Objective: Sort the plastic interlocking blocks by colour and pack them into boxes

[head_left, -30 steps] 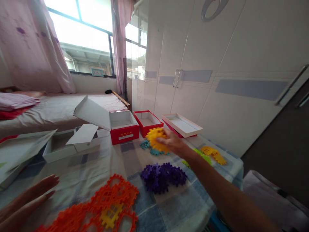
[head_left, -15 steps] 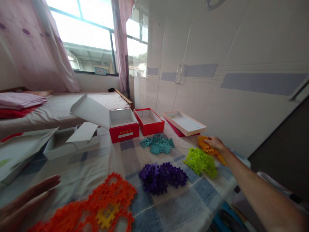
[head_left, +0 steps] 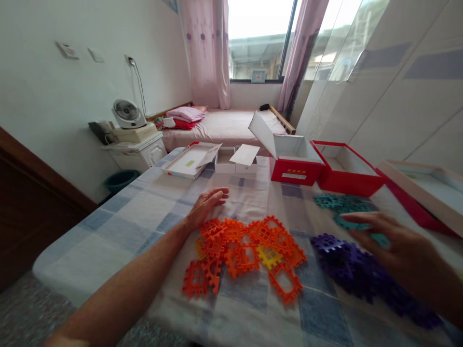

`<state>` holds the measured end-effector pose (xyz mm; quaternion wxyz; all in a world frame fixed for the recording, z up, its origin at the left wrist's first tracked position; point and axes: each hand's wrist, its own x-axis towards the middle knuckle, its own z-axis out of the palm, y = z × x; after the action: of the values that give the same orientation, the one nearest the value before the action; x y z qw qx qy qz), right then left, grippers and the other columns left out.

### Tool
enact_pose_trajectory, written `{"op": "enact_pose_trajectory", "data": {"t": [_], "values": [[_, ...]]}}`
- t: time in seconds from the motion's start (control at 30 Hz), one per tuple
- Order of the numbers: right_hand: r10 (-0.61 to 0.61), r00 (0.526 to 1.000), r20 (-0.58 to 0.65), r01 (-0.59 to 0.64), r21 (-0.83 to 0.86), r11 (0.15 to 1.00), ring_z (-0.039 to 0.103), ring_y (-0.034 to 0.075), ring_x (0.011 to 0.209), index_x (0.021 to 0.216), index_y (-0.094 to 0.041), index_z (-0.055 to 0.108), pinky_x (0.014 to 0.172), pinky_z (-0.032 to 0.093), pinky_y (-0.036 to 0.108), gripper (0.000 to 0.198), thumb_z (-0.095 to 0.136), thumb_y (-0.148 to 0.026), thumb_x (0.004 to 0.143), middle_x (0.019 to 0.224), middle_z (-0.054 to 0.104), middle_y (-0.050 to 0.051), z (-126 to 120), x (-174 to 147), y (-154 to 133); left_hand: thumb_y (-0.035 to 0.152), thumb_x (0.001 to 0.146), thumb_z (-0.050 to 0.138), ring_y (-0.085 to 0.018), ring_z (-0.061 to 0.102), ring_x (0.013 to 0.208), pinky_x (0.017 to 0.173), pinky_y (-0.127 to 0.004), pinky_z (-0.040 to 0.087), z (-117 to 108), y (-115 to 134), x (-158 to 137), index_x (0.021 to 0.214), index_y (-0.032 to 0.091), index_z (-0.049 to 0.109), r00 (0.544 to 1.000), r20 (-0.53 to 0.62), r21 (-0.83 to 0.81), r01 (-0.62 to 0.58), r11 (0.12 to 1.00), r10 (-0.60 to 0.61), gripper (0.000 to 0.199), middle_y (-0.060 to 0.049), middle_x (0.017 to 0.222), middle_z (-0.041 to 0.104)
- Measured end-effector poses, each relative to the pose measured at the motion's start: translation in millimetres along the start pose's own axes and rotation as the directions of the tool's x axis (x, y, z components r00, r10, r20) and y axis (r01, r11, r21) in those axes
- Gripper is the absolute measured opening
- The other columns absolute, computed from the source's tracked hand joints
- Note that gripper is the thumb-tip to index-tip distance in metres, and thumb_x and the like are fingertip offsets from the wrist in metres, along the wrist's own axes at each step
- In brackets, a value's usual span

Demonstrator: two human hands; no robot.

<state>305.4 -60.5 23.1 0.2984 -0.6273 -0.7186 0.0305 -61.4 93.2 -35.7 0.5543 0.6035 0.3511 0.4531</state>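
Observation:
My left hand (head_left: 210, 202) is just behind the pile of orange interlocking plastic pieces (head_left: 233, 231), fingers stretched out and nothing in them. A yellow window-patterned piece (head_left: 269, 256) lies among the orange ones. My right hand (head_left: 401, 246), blurred, reaches in from the right over the teal pieces (head_left: 327, 201). Its thumb and fingers are apart above a teal piece (head_left: 349, 221); I see no clear grip on it. Below that hand, the purple pieces (head_left: 336, 260) form a heap partly hidden by the hand and forearm.
Along the back of the checked-cloth table (head_left: 97, 241) stand a shallow white lid (head_left: 181, 166), a white divided box (head_left: 224, 166), an open red box (head_left: 296, 168), a second red box (head_left: 349, 180) and a pale tray (head_left: 430, 185). A bed (head_left: 231, 123) is behind them.
The view has swung left. My right hand has left the light orange pieces and is over the teal ones. My left hand now rests behind the orange pile.

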Motion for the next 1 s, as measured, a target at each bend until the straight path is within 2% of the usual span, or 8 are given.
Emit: {"op": "enact_pose_trajectory", "data": {"t": [0.07, 0.17, 0.3, 0.53, 0.6, 0.77, 0.9, 1.0], "values": [[-0.170, 0.970, 0.173, 0.165, 0.045, 0.985, 0.052, 0.022, 0.107, 0.111, -0.033, 0.057, 0.092, 0.041, 0.040, 0.025, 0.047, -0.030, 0.088, 0.117, 0.056, 0.005, 27.5, 9.7, -53.9, 0.046, 0.081, 0.053, -0.025, 0.055, 0.105, 0.089, -0.038, 0.044, -1.1, -1.5, 0.4, 0.105, 0.014, 0.063, 1.000, 0.000, -0.034, 0.006, 0.999, -0.006, 0.041, -0.014, 0.115, 0.060], [-0.483, 0.814, 0.323, 0.451, 0.173, 0.875, 0.040, 0.021, 0.120, 0.115, -0.032, 0.056, 0.100, 0.033, 0.042, 0.030, 0.048, -0.022, 0.088, 0.127, 0.051, 0.002, 80.6, 28.6, -124.7, 0.048, 0.082, 0.051, -0.025, 0.056, 0.105, 0.088, -0.038, 0.044, -3.1, -2.7, 1.3, 0.105, 0.014, 0.063, 1.000, 0.000, -0.062, 0.017, 0.998, -0.017, 0.042, -0.013, 0.116, 0.059], [-0.617, 0.698, 0.363, 0.604, 0.164, 0.780, 0.036, 0.022, 0.122, 0.110, -0.031, 0.061, 0.099, 0.030, 0.043, 0.025, 0.047, -0.023, 0.090, 0.132, 0.046, 0.002, 126.8, 46.1, -156.0, 0.049, 0.082, 0.051, -0.025, 0.056, 0.103, 0.086, -0.037, 0.044, -5.6, -3.0, 1.9, 0.105, 0.014, 0.063, 1.000, -0.013, -0.071, 0.011, 0.997, -0.012, 0.044, -0.013, 0.117, 0.059], [-0.400, 0.876, 0.270, 0.423, -0.029, 0.906, 0.033, 0.026, 0.123, 0.105, -0.024, 0.061, 0.097, 0.029, 0.044, 0.025, 0.049, -0.014, 0.086, 0.132, 0.043, 0.007, 126.3, 59.4, -140.9, 0.052, 0.082, 0.049, -0.024, 0.057, 0.099, 0.085, -0.037, 0.045, -5.7, -3.2, 5.4, 0.101, 0.012, 0.064, 0.998, -0.045, -0.143, 0.046, 0.989, -0.053, 0.047, -0.014, 0.109, 0.062], [-0.433, 0.863, 0.260, 0.446, 0.011, 0.895, 0.034, 0.025, 0.121, 0.102, -0.023, 0.062, 0.097, 0.030, 0.043, 0.020, 0.050, -0.016, 0.086, 0.128, 0.047, 0.007, 129.6, 58.1, -153.1, 0.053, 0.081, 0.050, -0.024, 0.058, 0.098, 0.085, -0.036, 0.044, -5.3, -4.0, 6.1, 0.101, 0.012, 0.064, 0.997, -0.043, -0.153, 0.059, 0.987, -0.066, 0.048, -0.013, 0.107, 0.063], [-0.575, 0.736, 0.356, 0.580, 0.105, 0.808, 0.041, 0.026, 0.109, 0.097, -0.019, 0.060, 0.094, 0.032, 0.045, 0.017, 0.054, -0.028, 0.085, 0.106, 0.057, 0.007, 157.7, 51.9, -188.6, 0.055, 0.078, 0.052, -0.024, 0.058, 0.098, 0.085, -0.036, 0.045, -4.7, -6.6, 7.2, 0.100, 0.013, 0.064, 0.995, -0.069, -0.152, 0.056, 0.987, -0.067, 0.049, -0.013, 0.110, 0.062], [-0.545, 0.755, 0.363, 0.557, 0.082, 0.826, 0.045, 0.025, 0.096, 0.099, -0.013, 0.057, 0.084, 0.038, 0.041, 0.028, 0.059, -0.033, 0.079, 0.101, 0.055, 0.011, 168.7, 56.8, -198.2, 0.056, 0.075, 0.055, -0.024, 0.058, 0.100, 0.086, -0.035, 0.045, -3.5, -4.1, 6.9, 0.099, 0.013, 0.064, 0.988, -0.087, -0.154, 0.112, 0.982, -0.127, 0.050, -0.012, 0.110, 0.063], [-0.526, 0.792, 0.310, 0.509, 0.141, 0.849, 0.048, 0.019, 0.089, 0.093, -0.015, 0.056, 0.079, 0.040, 0.032, 0.014, 0.053, -0.014, 0.079, 0.097, 0.054, 0.007, 152.7, 63.0, -194.3, 0.055, 0.077, 0.054, -0.024, 0.058, 0.100, 0.087, -0.036, 0.045, -4.1, -2.9, 5.8, 0.101, 0.013, 0.064, 0.987, -0.073, -0.150, 0.130, 0.980, -0.142, 0.050, -0.012, 0.109, 0.063]]}}
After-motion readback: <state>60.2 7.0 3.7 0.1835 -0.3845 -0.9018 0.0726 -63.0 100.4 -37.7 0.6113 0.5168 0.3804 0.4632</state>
